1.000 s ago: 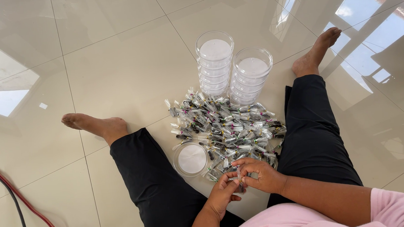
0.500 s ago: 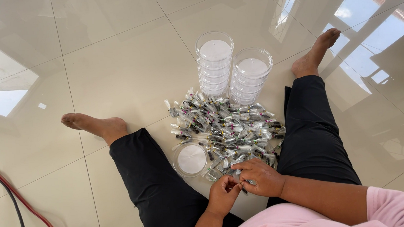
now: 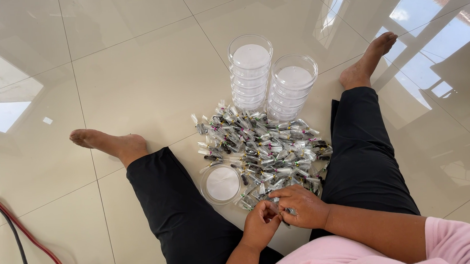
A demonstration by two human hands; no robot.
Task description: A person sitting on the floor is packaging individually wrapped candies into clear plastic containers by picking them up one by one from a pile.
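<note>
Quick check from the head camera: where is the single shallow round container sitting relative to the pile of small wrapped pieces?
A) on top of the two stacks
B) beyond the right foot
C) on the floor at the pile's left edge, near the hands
C: the single container sits on the floor at the left edge of the pile, just up-left of the left hand.

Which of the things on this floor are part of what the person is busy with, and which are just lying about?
In use:
left hand and right hand, pinching one small wrapped piece
pile of small wrapped pieces
single clear round container
two stacks of clear round containers

Lying about:
red and black cables
</note>
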